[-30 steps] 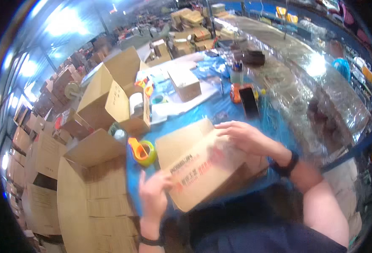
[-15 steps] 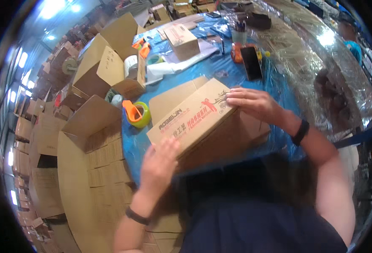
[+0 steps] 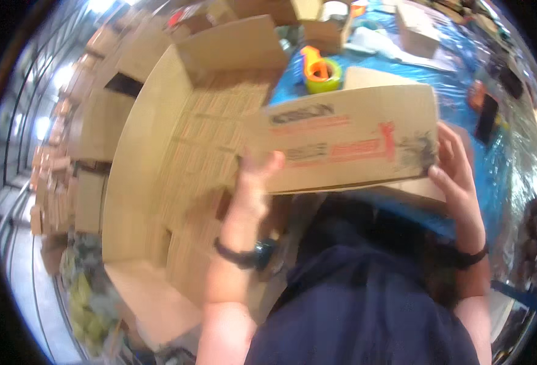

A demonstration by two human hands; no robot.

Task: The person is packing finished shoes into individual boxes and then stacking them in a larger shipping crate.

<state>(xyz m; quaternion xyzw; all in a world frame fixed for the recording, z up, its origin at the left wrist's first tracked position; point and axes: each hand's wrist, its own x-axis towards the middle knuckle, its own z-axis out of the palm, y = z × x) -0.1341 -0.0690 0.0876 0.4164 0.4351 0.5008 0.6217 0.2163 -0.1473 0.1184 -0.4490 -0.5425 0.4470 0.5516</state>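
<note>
A closed brown shoebox-sized carton [image 3: 353,131] with red and black print is held up in front of me, its printed face turned toward me. My left hand [image 3: 255,182] grips its left end, blurred by motion. On the right end my right hand [image 3: 457,164] is closed, thumb at the lower corner and fingers behind the edge. Left of the hands stands a big open carton [image 3: 143,143], packed with rows of similar small boxes [image 3: 210,137]. Part of another brown carton [image 3: 375,78] shows behind the held one, on the table.
An orange tape dispenser with a yellow-green roll [image 3: 323,72] lies on the blue-covered table [image 3: 396,68]. Farther back are a small box [image 3: 415,30], white paper [image 3: 372,42] and a dark phone [image 3: 487,118]. Stacked cartons [image 3: 107,125] line the far left.
My view has swung left and down over the big carton. Both hands have lifted the small box off the table and moved it toward that carton, tipping its printed face toward me.
</note>
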